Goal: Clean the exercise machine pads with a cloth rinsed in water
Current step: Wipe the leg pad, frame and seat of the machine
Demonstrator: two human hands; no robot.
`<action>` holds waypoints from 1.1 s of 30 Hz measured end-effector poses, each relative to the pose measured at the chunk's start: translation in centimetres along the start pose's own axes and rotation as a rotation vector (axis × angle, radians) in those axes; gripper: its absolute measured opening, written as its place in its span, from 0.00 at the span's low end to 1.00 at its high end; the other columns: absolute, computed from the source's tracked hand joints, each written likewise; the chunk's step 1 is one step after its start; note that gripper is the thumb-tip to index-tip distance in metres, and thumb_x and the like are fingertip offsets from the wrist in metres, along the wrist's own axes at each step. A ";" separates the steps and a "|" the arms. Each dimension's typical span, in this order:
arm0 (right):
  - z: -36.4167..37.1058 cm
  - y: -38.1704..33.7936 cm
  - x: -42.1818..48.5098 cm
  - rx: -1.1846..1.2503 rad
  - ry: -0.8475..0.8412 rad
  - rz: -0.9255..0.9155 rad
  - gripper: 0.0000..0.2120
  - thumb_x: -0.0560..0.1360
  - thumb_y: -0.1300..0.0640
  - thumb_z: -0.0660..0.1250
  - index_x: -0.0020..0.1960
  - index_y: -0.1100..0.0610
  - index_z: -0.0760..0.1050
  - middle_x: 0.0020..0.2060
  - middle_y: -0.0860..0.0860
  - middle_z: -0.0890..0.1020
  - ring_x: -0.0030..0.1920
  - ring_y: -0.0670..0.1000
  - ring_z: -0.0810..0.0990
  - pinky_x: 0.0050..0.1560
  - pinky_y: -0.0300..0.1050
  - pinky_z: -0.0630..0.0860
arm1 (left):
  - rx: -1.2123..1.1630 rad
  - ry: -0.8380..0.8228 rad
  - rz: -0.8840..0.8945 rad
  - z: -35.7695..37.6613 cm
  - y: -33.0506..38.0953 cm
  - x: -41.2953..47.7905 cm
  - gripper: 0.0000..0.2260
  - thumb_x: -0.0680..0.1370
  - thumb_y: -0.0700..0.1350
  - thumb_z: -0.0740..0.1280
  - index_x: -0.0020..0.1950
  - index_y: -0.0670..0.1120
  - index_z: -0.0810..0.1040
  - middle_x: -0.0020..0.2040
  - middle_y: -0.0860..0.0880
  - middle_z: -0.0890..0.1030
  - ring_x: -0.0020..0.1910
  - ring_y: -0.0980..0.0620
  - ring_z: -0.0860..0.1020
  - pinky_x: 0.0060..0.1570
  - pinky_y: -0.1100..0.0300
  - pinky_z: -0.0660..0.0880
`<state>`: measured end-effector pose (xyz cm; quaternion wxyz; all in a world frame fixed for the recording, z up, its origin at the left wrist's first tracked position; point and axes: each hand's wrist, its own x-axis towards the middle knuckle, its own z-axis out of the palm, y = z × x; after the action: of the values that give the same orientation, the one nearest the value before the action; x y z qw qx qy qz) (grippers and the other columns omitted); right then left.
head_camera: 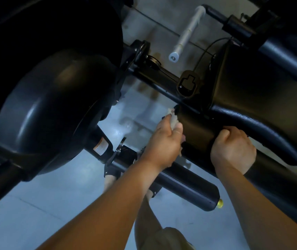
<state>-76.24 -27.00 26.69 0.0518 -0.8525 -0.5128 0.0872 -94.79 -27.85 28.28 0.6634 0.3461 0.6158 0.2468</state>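
View from a head-worn camera looking down into a dim, black exercise machine above a pale grey floor (pixel 36 213). In the centre of the frame, the person's left hand (pixel 163 139) is closed around a bunched pale cloth (pixel 173 118) and presses it against the left edge of a small black pad (pixel 196 130). The right hand (pixel 234 148) sits just right of centre, with its fingers curled over that pad's right edge, gripping it as if to brace it. To wipe well, the right hand should probably hold the pad firm while the cloth is spread flatter and drawn across the whole face and around the edges. The patch under the right hand's fingers would need that hand to shift before the cloth can reach it. A larger textured seat pad (pixel 252 98) fills the right of the frame and appears not yet wiped, though the low light makes dirt or damp hard to judge. A black frame tube (pixel 162 87) crosses just above the small pad, and a long roller pad (pixel 185 184) with a yellow end cap (pixel 220 203) lies just below it, so the cloth has little room. A big rounded black housing (pixel 45 114) takes up the left, and a white handle (pixel 187 31) sits at top centre. The person's feet (pixel 110 175) show on the floor below.
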 end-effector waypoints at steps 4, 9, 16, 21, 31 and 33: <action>0.2 0.1 0.2 -0.031 0.009 0.000 0.19 0.80 0.52 0.52 0.54 0.56 0.81 0.44 0.55 0.82 0.44 0.59 0.78 0.52 0.55 0.72 | -0.137 -0.138 -0.140 -1.4 0.9 2.6 0.15 0.86 0.59 0.52 0.70 0.61 0.68 0.46 0.62 0.80 0.40 0.68 0.78 0.40 0.70 0.72; 0.4 0.1 0.4 -0.036 0.019 -0.005 0.19 0.79 0.52 0.53 0.54 0.54 0.82 0.46 0.54 0.83 0.46 0.58 0.79 0.54 0.55 0.72 | -0.211 -0.119 -0.346 -1.5 2.4 7.5 0.18 0.85 0.59 0.53 0.55 0.52 0.79 0.46 0.54 0.80 0.45 0.57 0.78 0.45 0.62 0.71; 0.8 0.5 0.8 -0.069 0.004 0.006 0.22 0.78 0.49 0.52 0.57 0.51 0.83 0.50 0.52 0.84 0.50 0.57 0.80 0.56 0.53 0.70 | -0.207 -0.022 -0.439 -0.7 2.4 10.7 0.16 0.84 0.53 0.59 0.56 0.42 0.80 0.42 0.48 0.81 0.52 0.46 0.78 0.58 0.53 0.73; 0.9 0.6 0.8 -0.056 0.008 -0.006 0.20 0.78 0.50 0.53 0.56 0.51 0.83 0.49 0.51 0.84 0.49 0.57 0.80 0.54 0.53 0.70 | -0.207 -0.008 -0.476 -0.9 1.8 10.5 0.17 0.85 0.56 0.59 0.49 0.46 0.81 0.33 0.43 0.83 0.41 0.53 0.70 0.48 0.55 0.70; 0.7 0.5 0.6 -0.051 -0.001 -0.003 0.22 0.78 0.49 0.51 0.55 0.53 0.83 0.49 0.54 0.84 0.49 0.59 0.79 0.55 0.54 0.71 | -0.371 -0.135 -0.574 -1.3 1.1 5.1 0.20 0.84 0.58 0.58 0.51 0.47 0.84 0.42 0.47 0.86 0.46 0.46 0.85 0.47 0.48 0.83; 0.5 0.5 0.4 -0.046 0.001 -0.007 0.23 0.78 0.49 0.50 0.55 0.54 0.83 0.49 0.54 0.84 0.49 0.60 0.79 0.56 0.55 0.71 | -0.319 -0.101 -0.567 -1.6 1.1 3.9 0.17 0.84 0.56 0.58 0.61 0.52 0.83 0.53 0.51 0.86 0.53 0.45 0.84 0.50 0.43 0.83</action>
<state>-75.73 -26.93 26.09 0.0325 -0.8518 -0.5175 0.0748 -95.78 -23.99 26.61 0.7812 0.0642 0.6076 0.1281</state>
